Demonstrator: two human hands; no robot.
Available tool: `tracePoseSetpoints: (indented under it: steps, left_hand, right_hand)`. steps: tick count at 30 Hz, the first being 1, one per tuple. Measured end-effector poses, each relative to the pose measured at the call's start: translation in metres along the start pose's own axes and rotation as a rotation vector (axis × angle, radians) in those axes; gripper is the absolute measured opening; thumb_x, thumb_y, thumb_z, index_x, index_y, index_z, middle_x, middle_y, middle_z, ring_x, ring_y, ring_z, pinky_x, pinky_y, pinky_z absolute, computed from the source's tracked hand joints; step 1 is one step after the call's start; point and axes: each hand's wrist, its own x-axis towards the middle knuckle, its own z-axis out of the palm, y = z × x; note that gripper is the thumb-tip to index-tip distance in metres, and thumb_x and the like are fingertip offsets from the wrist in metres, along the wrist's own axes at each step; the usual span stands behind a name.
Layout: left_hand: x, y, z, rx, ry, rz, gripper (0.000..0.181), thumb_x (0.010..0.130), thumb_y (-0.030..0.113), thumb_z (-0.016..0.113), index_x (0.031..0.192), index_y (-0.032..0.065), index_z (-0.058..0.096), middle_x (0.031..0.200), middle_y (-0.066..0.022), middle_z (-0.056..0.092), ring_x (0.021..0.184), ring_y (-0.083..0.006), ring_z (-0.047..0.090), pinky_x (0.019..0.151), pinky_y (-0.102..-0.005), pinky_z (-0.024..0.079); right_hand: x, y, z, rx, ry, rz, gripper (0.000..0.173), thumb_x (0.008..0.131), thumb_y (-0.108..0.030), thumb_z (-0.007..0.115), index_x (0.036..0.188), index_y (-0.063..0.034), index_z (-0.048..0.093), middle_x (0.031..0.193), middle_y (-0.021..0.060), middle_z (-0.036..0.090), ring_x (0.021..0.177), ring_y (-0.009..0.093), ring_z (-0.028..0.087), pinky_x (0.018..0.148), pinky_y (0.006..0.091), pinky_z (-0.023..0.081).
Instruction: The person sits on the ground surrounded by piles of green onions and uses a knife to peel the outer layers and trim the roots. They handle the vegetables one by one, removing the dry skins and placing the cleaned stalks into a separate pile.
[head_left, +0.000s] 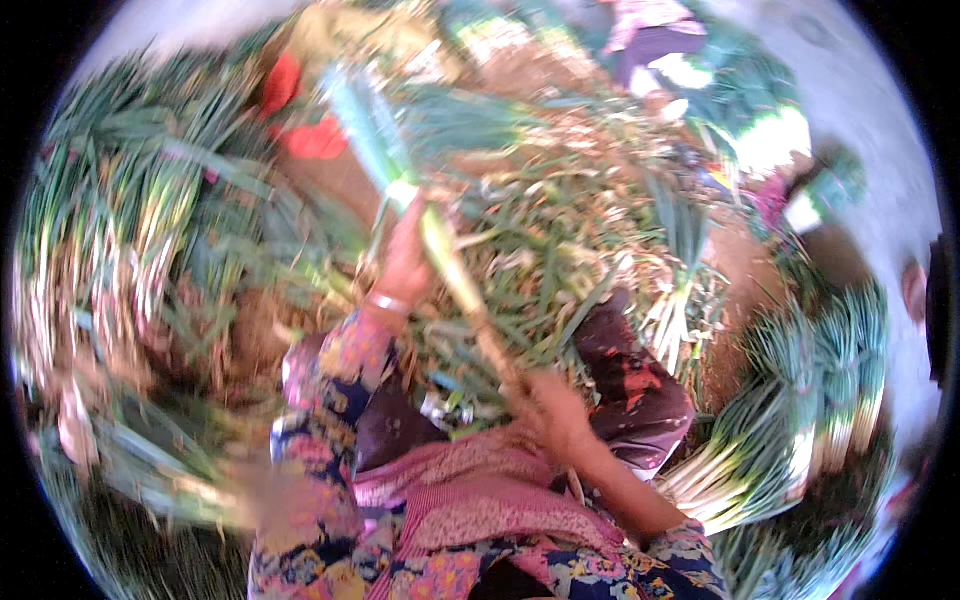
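Note:
A long green onion (454, 264) lies slantwise in front of me, its blue-green leaves towards the top and its pale stem running down to the right. My left hand (409, 251), with a bangle at the wrist, is closed round the stem below the leaves. At the root end, my right hand (544, 409) is against the stem with its fingers bent; blur hides their exact hold. Loose leaves and peelings (555, 240) cover the ground beyond my hands.
Stacked green onions (112, 247) stand along the left. Tied bundles (780, 420) lie at the right. A red cloth-like thing (315, 140) is at the upper left. Another person (652, 37) is at the top right, and a blurred hand (259, 487) shows at the lower left.

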Motion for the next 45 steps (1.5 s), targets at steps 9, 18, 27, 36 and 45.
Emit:
tracePoseSetpoints:
  steps: [9,18,27,36,45]
  left_hand:
    - [-0.018,0.033,0.016,0.05,-0.031,-0.016,0.043,0.086,0.043,0.054,0.106,0.0052,0.053,0.095,-0.0114,0.061,0.083,-0.0221,0.059,0.071,-0.0367,0.051]
    - [-0.005,0.099,-0.01,-0.067,-0.04,0.226,0.03,0.088,0.024,0.055,0.097,-0.0032,0.047,0.09,-0.0168,0.058,0.088,-0.036,0.062,0.068,-0.0374,0.057]
    - [-0.009,0.0,-0.017,0.216,0.403,0.432,0.038,0.092,0.035,0.043,0.09,-0.0012,0.053,0.066,-0.0131,0.062,0.056,-0.0218,0.062,0.05,-0.034,0.052]
    - [-0.089,-0.131,-0.033,1.609,-0.14,0.007,0.033,0.081,0.031,0.045,0.072,-0.0009,0.049,0.063,-0.0203,0.051,0.059,-0.037,0.053,0.052,-0.0458,0.041]
    - [-0.224,-0.05,0.047,0.996,-1.223,-0.69,0.037,0.09,0.033,0.048,0.087,-0.0037,0.049,0.064,-0.0106,0.049,0.06,-0.0158,0.046,0.058,-0.0357,0.04]
  right_hand:
    - [0.16,-0.069,-0.006,0.601,0.21,0.144,0.025,0.081,-0.017,0.061,0.096,0.003,0.057,0.088,0.0139,0.061,0.078,0.021,0.058,0.072,0.0313,0.044]
    - [-0.066,0.082,0.038,-0.184,-0.766,0.209,0.029,0.078,-0.015,0.059,0.106,-0.0058,0.057,0.092,0.0154,0.059,0.085,0.034,0.056,0.079,0.0361,0.044]
    - [-0.008,-0.02,-0.005,0.45,-0.061,0.38,0.033,0.092,-0.023,0.045,0.114,-0.0001,0.051,0.083,0.0062,0.056,0.075,0.013,0.05,0.07,0.0256,0.042]
    - [-0.006,0.016,0.034,0.365,0.186,0.311,0.042,0.085,-0.012,0.054,0.123,0.0019,0.041,0.102,0.015,0.056,0.083,0.019,0.055,0.074,0.0288,0.044]
    - [0.0,0.124,0.044,0.396,0.114,0.305,0.03,0.09,-0.015,0.049,0.118,-0.0023,0.051,0.08,0.001,0.055,0.068,0.008,0.048,0.058,0.0203,0.038]
